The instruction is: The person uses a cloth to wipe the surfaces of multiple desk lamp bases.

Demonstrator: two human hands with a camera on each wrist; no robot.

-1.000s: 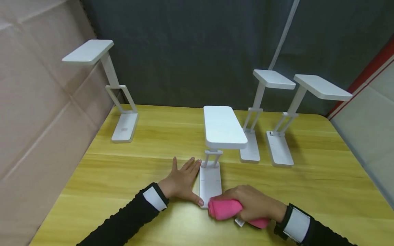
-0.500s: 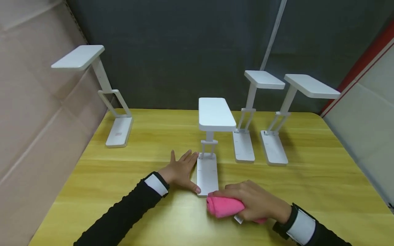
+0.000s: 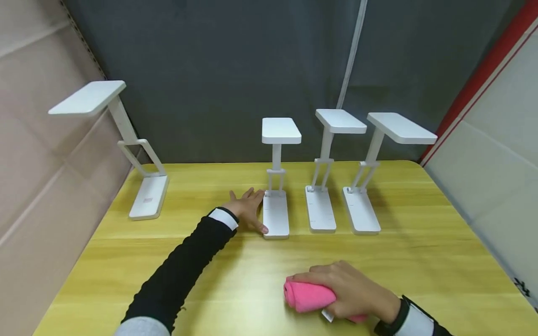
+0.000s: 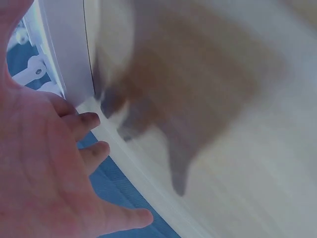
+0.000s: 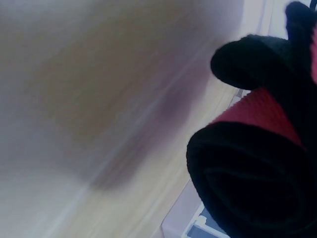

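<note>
Lower right of the head view: my right hand [image 3: 353, 289] is curling its fingers round the rolled pink cloth [image 3: 308, 295] and resting with it on the yellow table [image 3: 420, 252]; the wrist view is showing the cloth [image 5: 260, 111] only as a red patch among dark shapes.
Change there: the cloth is now lying well apart from the lamp base it was touching a second ago.
Centre of the frame: my left hand [image 3: 248, 211] is lying flat with straight fingers [image 4: 86, 121] against the left edge of the white lamp base [image 3: 275, 214].
Change here: this lamp [image 3: 280, 130] is now standing further back, in line with the two lamps to its right [image 3: 338, 121] [image 3: 401, 128].
Meaning: I am judging the lamp as pushed back into its row.
Left side: a fourth lamp [image 3: 145, 205] is standing well apart.
Far: a dark curtain [image 3: 210, 70] is hanging behind.
In the way: nothing is standing between my hands.
</note>
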